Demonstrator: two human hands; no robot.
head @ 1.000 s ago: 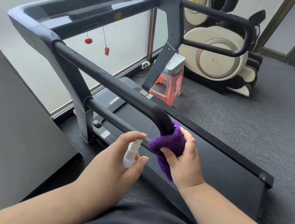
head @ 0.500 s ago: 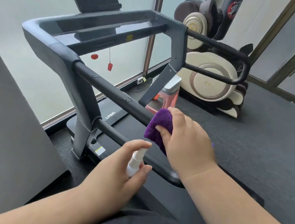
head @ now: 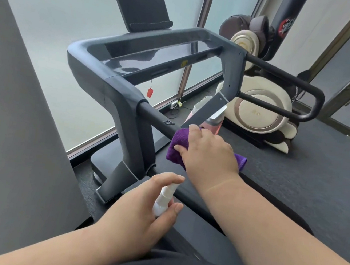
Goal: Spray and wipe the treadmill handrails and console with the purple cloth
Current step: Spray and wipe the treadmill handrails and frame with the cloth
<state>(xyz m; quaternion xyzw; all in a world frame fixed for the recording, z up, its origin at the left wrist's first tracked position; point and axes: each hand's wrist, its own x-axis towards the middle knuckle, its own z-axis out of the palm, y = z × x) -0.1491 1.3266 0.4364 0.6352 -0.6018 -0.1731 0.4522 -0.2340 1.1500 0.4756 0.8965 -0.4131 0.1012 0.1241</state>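
The right hand (head: pixel 208 150) clamps the cloth (head: pixel 177 147) around the left rail (head: pixel 156 118), just behind the upright; the left hand (head: pixel 137 213) grips the sprayer (head: pixel 163 199) below. Firm, overlapping strokes suit.

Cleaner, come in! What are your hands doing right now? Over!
Right hand presses purple cloth on near handrail. Left hand holds white spray bottle, finger on top. Nothing blocking. Over.
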